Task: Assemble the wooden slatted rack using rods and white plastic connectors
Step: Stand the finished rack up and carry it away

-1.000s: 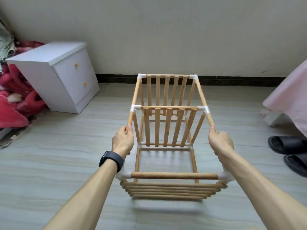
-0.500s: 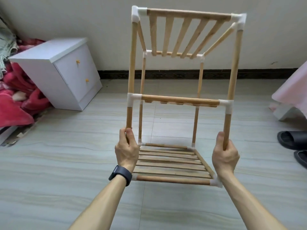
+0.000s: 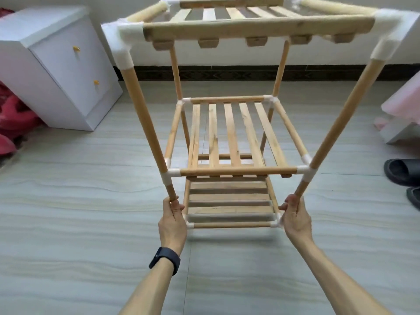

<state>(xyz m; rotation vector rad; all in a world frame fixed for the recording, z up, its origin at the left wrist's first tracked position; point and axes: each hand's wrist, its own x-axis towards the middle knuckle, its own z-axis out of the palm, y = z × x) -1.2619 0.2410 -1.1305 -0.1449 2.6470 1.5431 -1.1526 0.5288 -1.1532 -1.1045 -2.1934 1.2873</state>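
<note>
Rack (image 3: 229,137) is upright in front of me over the tiled floor (image 3: 91,223), with three slatted shelves stacked and white connectors at the corners. I cannot tell whether its base bears fully on the floor.

Left hand (image 3: 171,220): fingers and thumb are curled round the lower end of the left front post (image 3: 145,114), just above the bottom shelf (image 3: 229,201). Right hand (image 3: 295,220): same wrap on the right front post (image 3: 341,114). Neither hand holds anything else.

Judgement: assembly looks all but complete. The step in hand reads as setting the rack square and checking it.

- Lower evenly with both hands so all corners meet the floor together. A skewed landing could lever the joints, which are probably push-fit.
- Press each post down into its mid-level connector (image 3: 169,175) and look for gaps at the bottom corner connector (image 3: 189,225).
- The top shelf (image 3: 250,26) is close to the camera and blurred, so I cannot judge its joints.
- Let go one hand at a time and watch for wobble.

White cabinet (image 3: 56,71) to the left and black slippers (image 3: 404,176) to the right, both well apart from the rack.
</note>
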